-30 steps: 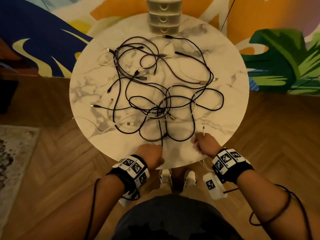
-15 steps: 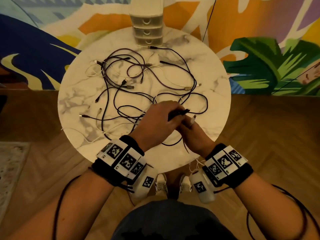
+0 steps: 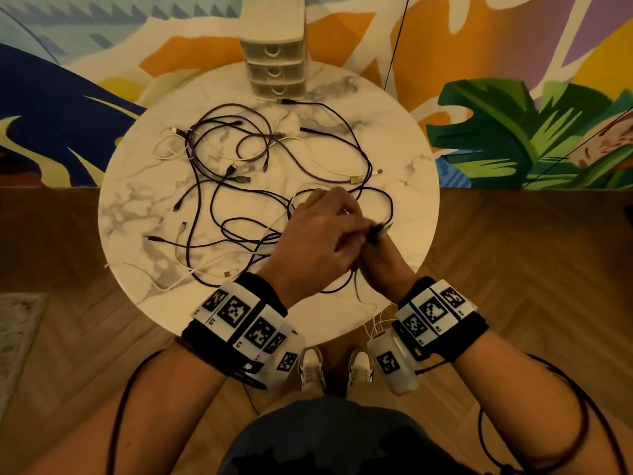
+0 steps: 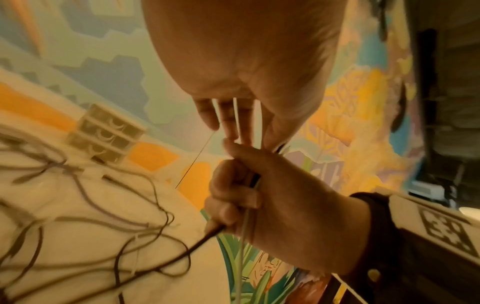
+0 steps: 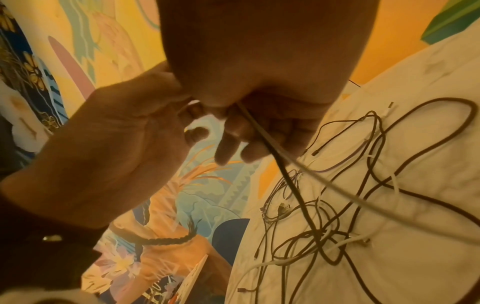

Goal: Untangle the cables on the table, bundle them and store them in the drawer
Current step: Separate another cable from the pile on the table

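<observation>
Round white marble-look table [image 3: 404, 186] on a herringbone wood floor [image 3: 513, 269]. Tangle of dark & white cables [image 3: 219, 207] spread over its middle and left, plugs loose at the ends. Small 3-drawer unit [image 3: 274, 68] stands at the far edge, drawers closed.

We see the right hand [image 5: 265, 67] from the wrist side, fingers curled around a dark cable [image 5: 291, 181] and a pale cable [image 5: 337, 187] that leave the fist together and run down to the table [image 5: 428, 67]. The left hand [image 5: 103, 148] sits just beside it, fingertips near the right fingers. On the marble top lies a tangle of dark and white cables [image 5: 337, 226], several plug ends exposed. A painted mural [image 5: 103, 41] fills the background.
</observation>
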